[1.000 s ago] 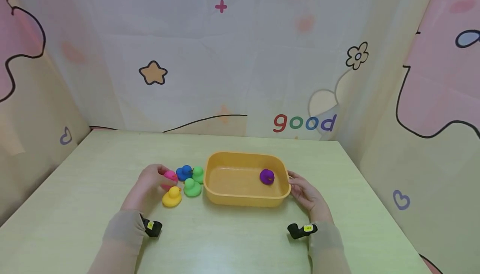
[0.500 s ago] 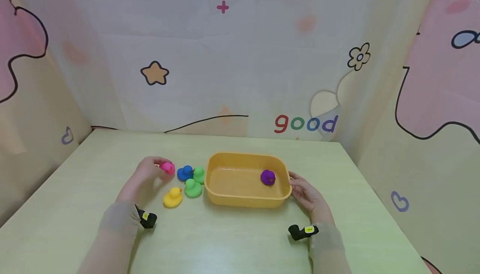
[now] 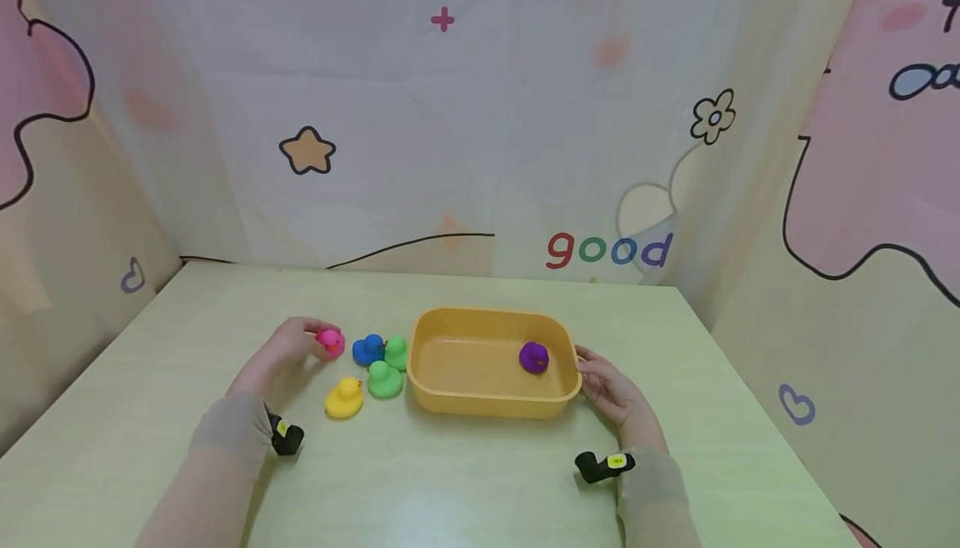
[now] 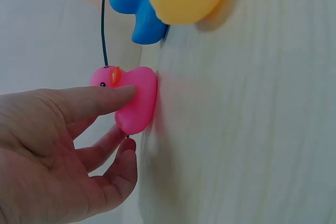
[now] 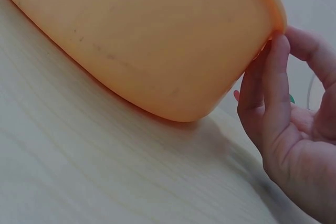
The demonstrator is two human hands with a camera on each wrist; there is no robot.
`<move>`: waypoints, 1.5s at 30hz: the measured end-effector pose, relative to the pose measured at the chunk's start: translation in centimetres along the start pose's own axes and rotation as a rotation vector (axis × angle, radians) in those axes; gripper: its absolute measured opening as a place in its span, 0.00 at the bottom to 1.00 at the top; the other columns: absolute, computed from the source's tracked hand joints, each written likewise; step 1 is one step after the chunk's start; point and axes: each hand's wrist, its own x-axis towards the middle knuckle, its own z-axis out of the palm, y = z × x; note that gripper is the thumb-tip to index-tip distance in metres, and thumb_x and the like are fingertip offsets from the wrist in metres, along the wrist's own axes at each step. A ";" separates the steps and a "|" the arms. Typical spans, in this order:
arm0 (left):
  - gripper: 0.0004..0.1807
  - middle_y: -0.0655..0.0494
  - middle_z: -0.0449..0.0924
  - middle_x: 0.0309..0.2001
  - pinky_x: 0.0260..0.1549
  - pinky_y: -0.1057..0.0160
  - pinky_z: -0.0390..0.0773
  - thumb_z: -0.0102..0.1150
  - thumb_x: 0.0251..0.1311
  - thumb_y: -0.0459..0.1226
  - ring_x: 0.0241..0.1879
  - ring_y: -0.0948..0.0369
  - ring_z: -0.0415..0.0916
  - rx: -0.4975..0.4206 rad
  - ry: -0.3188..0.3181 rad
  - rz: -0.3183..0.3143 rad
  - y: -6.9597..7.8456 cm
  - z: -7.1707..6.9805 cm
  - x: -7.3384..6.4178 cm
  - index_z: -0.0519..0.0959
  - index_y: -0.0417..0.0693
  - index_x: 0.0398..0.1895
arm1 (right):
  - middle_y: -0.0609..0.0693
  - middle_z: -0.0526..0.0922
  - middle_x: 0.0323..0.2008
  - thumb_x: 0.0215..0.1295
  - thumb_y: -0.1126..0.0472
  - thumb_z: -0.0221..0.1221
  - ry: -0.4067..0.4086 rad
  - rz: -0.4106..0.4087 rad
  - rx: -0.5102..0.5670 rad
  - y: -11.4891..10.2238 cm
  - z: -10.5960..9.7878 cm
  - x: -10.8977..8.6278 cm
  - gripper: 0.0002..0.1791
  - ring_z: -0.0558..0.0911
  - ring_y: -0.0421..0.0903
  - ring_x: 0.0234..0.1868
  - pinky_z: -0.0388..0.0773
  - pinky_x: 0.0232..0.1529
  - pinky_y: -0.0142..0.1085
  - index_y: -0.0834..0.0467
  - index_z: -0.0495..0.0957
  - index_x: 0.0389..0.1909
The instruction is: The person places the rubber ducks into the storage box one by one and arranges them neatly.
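Note:
Thumb and fingers of my left hand (image 3: 292,339) pinch a pink rubber duck (image 3: 331,344) at the left end of the duck group. In the left wrist view the thumb lies across the side of this pink duck (image 4: 137,100), whose base is close to the tabletop. To its right sit a blue duck (image 3: 367,350) and two green ducks (image 3: 385,379), with a yellow duck (image 3: 344,399) nearer the front. My right hand (image 3: 611,385) holds the right end of a yellow-orange plastic tub (image 3: 480,404), fingertips at its rim (image 5: 281,11). Inside the tub lies a purple duck (image 3: 534,357).
Everything stands on a pale wood-grain table (image 3: 450,490). A printed cloth backdrop (image 3: 487,131) rises behind it and along both sides. Each wrist wears a small black camera (image 3: 600,466). The green ducks sit close against the tub's left end.
My left hand has carried the pink duck left and slightly away, out from behind the yellow duck. The right hand and tub stay in place.

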 end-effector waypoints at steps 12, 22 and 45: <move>0.34 0.32 0.60 0.69 0.66 0.41 0.63 0.61 0.58 0.27 0.64 0.37 0.60 -0.101 0.043 0.002 -0.8 0.5 0.0 0.63 0.35 0.69 | 0.49 0.81 0.42 0.70 0.77 0.41 0.014 -0.003 -0.038 0.0 0.0 0.0 0.33 0.83 0.36 0.37 0.81 0.41 0.23 0.66 0.40 0.73; 0.37 0.31 0.55 0.71 0.68 0.36 0.55 0.66 0.57 0.34 0.68 0.34 0.53 -0.078 0.084 -0.031 -1.1 0.5 -0.2 0.63 0.38 0.69 | 0.49 0.80 0.43 0.70 0.76 0.43 0.019 0.009 -0.017 -0.1 -0.1 0.0 0.34 0.83 0.37 0.38 0.81 0.42 0.23 0.66 0.40 0.73; 0.36 0.30 0.55 0.70 0.68 0.38 0.57 0.66 0.59 0.41 0.68 0.35 0.50 -0.111 0.148 -0.128 -0.7 1.5 0.5 0.64 0.36 0.66 | 0.50 0.81 0.43 0.69 0.77 0.42 -0.004 -0.008 -0.005 0.1 -0.3 0.1 0.30 0.83 0.37 0.37 0.81 0.41 0.24 0.66 0.45 0.70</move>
